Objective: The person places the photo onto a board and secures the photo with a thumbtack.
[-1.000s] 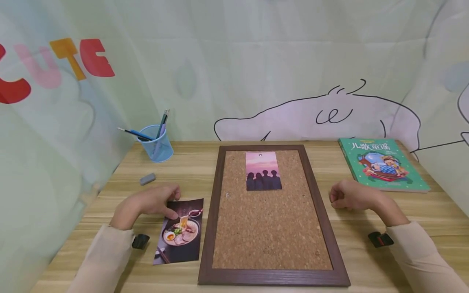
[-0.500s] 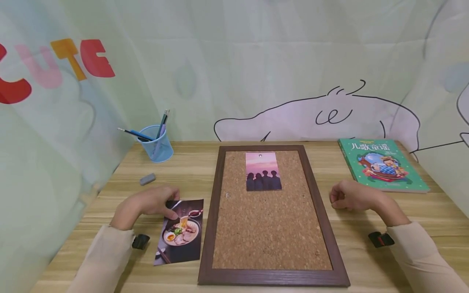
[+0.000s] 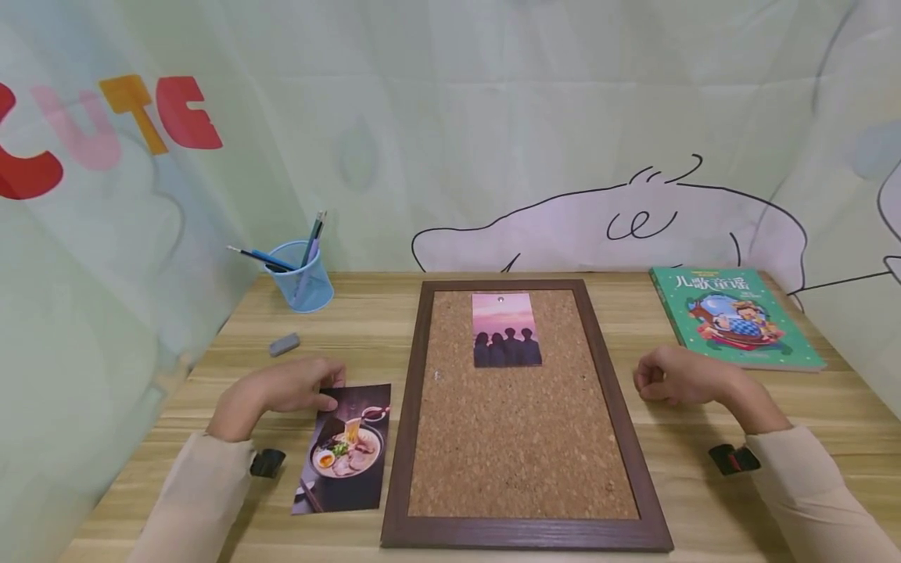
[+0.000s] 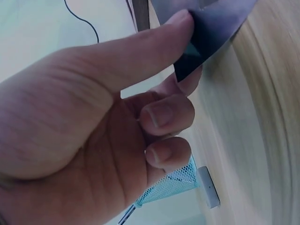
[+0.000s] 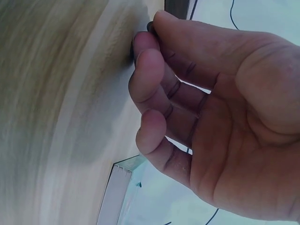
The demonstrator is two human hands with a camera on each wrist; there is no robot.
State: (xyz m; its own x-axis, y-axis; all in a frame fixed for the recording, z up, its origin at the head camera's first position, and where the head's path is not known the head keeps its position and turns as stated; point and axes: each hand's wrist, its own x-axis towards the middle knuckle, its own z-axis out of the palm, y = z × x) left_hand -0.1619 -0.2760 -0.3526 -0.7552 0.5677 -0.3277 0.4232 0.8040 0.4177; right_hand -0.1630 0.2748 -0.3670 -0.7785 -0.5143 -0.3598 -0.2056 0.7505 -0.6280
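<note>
My left hand (image 3: 285, 391) pinches the upper left corner of a photo of a ramen bowl (image 3: 345, 450) between thumb and forefinger. In the left wrist view the photo's dark corner (image 4: 206, 42) bends between those fingertips. Right of the photo lies a brown-framed cork board (image 3: 521, 446). A sunset photo with several silhouettes (image 3: 504, 328) is tacked near its top. On the board's other side, my right hand (image 3: 679, 377) is held low over the table, fingers curled. The right wrist view shows a small dark thing (image 5: 150, 27) pinched between thumb and forefinger, mostly hidden.
A blue mesh pen cup (image 3: 303, 285) with pencils stands back left, a grey eraser (image 3: 285, 344) in front of it. A green children's book (image 3: 735, 317) lies at the back right. Small silvery spots (image 3: 439, 376) show on the cork. A printed curtain hangs behind the table.
My left thumb has slid back toward the ramen photo's corner, and the photo has shifted slightly toward me. The right hand and the board stay where they were.
</note>
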